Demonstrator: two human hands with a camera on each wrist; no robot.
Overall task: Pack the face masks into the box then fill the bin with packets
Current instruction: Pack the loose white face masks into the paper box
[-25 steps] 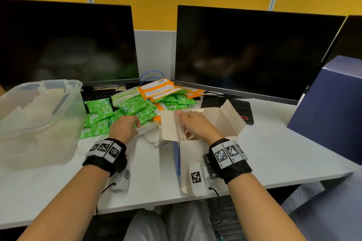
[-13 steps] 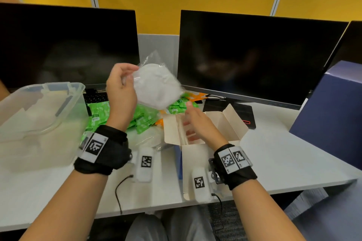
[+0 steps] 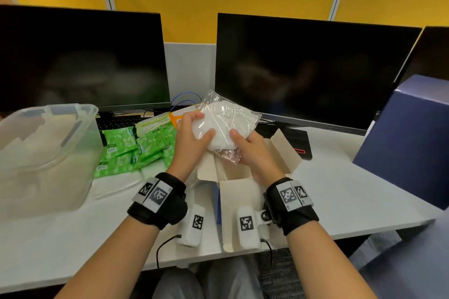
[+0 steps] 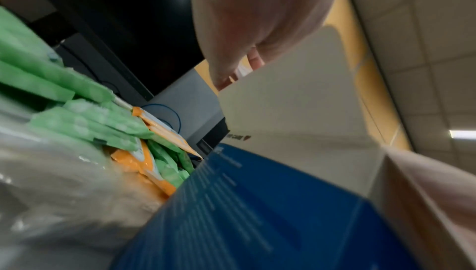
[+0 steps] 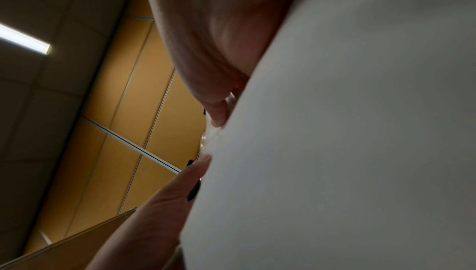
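The right hand (image 3: 252, 150) has risen from the box (image 3: 245, 177) to join the left hand (image 3: 189, 143); both now grip the wrapped face mask (image 3: 223, 124) just above the box.

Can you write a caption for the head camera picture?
Both hands hold a wrapped face mask above the open box.

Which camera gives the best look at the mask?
The head view: the whole wrapped mask shows, held by both hands over the box. The right wrist view shows only crinkled wrapper past the thumb; the left wrist view, a white sliver.
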